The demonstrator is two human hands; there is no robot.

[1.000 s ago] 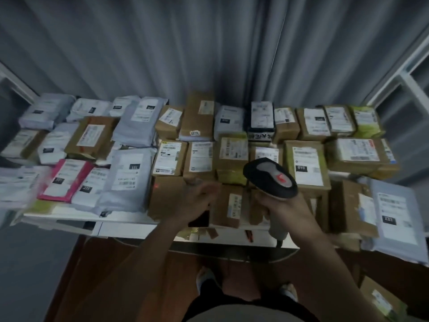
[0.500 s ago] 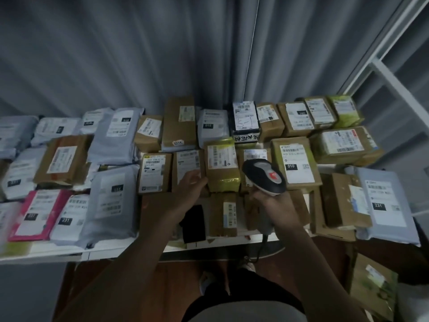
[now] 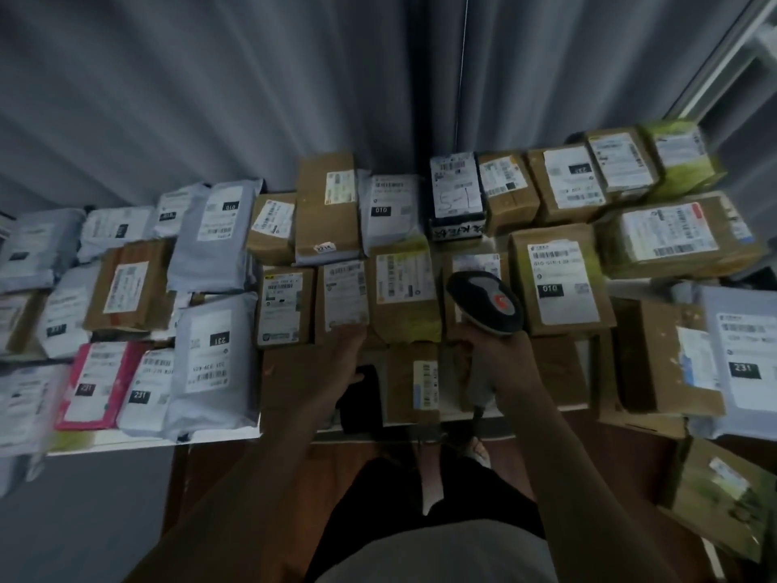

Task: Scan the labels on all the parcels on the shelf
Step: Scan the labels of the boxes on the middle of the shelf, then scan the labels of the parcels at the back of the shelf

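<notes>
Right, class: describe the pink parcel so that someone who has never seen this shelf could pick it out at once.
Start at the white shelf crowded with parcels and go to its front row, left of the person's left hand. There, next to two grey mailer bags, lies the pink parcel with a white label. It is the only bright pink one; its neighbours are grey, white or brown.

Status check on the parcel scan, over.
Right hand grips scanner. Left hand rests on front brown box. Parcels face up, nothing blocking.

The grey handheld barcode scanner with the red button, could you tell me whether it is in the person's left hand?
No, the grey handheld barcode scanner is held in the right hand.
</notes>
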